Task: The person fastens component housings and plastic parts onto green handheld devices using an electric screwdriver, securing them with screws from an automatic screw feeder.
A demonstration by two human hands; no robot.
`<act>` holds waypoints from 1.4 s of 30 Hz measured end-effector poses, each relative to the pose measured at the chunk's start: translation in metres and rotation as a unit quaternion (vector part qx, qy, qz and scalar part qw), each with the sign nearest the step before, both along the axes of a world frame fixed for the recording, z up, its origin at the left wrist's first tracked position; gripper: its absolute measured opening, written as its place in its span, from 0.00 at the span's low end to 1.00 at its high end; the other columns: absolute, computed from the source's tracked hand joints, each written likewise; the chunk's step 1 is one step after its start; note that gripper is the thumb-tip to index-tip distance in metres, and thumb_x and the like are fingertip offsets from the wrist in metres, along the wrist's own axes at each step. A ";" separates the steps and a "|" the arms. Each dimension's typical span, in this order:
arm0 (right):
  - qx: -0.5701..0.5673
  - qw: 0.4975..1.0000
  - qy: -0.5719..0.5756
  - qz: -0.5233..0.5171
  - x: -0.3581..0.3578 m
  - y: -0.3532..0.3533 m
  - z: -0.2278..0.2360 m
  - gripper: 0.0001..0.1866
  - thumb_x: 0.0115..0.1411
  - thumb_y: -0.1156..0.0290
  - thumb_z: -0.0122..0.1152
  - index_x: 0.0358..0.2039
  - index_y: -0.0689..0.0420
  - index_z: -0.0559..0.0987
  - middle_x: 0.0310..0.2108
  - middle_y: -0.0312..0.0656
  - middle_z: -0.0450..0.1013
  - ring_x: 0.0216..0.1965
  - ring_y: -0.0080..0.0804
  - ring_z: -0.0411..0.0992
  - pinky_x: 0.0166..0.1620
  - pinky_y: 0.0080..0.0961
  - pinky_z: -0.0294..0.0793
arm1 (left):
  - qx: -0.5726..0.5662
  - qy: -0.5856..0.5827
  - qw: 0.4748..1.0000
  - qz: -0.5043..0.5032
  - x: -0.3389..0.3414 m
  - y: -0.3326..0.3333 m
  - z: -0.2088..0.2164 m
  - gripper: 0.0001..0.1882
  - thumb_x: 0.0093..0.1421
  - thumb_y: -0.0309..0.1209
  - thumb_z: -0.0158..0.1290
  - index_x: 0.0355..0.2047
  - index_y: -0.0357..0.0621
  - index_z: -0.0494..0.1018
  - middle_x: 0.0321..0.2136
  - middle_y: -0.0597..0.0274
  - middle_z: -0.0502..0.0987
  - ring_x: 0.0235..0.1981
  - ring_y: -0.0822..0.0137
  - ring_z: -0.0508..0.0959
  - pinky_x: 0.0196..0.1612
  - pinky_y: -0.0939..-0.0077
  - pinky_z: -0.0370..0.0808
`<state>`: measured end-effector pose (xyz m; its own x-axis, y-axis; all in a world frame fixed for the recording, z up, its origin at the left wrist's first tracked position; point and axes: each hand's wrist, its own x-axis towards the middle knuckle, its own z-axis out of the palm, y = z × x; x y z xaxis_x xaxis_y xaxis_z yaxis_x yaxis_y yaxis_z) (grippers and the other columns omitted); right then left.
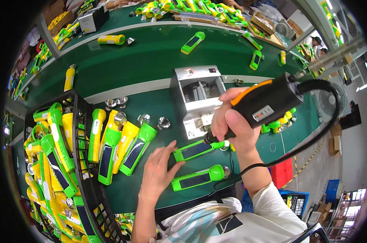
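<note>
My right hand (240,125) is wrapped round a black electric screwdriver (264,101) with an orange lever, hung from a coiled spring. Its lower tip points down at the head end of a green flashlight (196,150) with a dark solar panel, which lies on the bench. Whether the bit touches the flashlight cannot be seen. At the flashlight's left end rests my left hand (157,169), thumb and forefinger apart on either side of it, not closed round it. A second green flashlight (195,178) lies nearer to me, a shiny reflector at its right end.
To the left stands a black crate (86,162) heaped with yellow and green flashlights. Several more lie beside it, with loose silver reflectors (164,122). A metal screw feeder (199,101) stands ahead. Beyond it a green conveyor (151,52) carries scattered flashlights. A black cable (288,154) loops at right.
</note>
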<state>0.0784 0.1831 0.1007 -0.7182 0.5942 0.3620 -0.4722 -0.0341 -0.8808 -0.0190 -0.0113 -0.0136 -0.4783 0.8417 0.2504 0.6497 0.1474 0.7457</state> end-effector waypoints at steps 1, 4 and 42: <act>-0.004 1.000 -0.007 0.012 -0.001 -0.007 -0.001 0.17 0.61 0.79 0.63 0.49 0.70 0.72 0.19 0.35 0.70 0.17 0.20 0.68 0.22 0.21 0.68 | 0.004 0.007 1.000 0.000 0.000 0.000 -0.001 0.34 0.52 0.29 0.69 0.59 0.39 0.71 0.42 0.57 0.82 0.44 0.54 0.78 0.48 0.61 0.76; 0.049 0.998 -0.023 0.018 -0.010 -0.019 -0.012 0.16 0.59 0.80 0.65 0.47 0.69 0.74 0.20 0.34 0.72 0.19 0.18 0.68 0.25 0.20 0.70 | -0.015 0.017 1.000 0.012 0.000 -0.001 -0.001 0.37 0.52 0.31 0.69 0.61 0.39 0.69 0.43 0.61 0.82 0.47 0.57 0.78 0.49 0.61 0.75; 0.181 0.975 -0.053 0.119 -0.019 -0.043 -0.078 0.17 0.61 0.78 0.64 0.46 0.58 0.67 0.26 0.37 0.74 0.25 0.22 0.71 0.31 0.22 0.72 | -0.018 0.002 0.999 0.033 0.000 -0.008 -0.004 0.52 0.52 0.38 0.69 0.71 0.34 0.54 0.41 0.64 0.83 0.45 0.58 0.77 0.48 0.64 0.76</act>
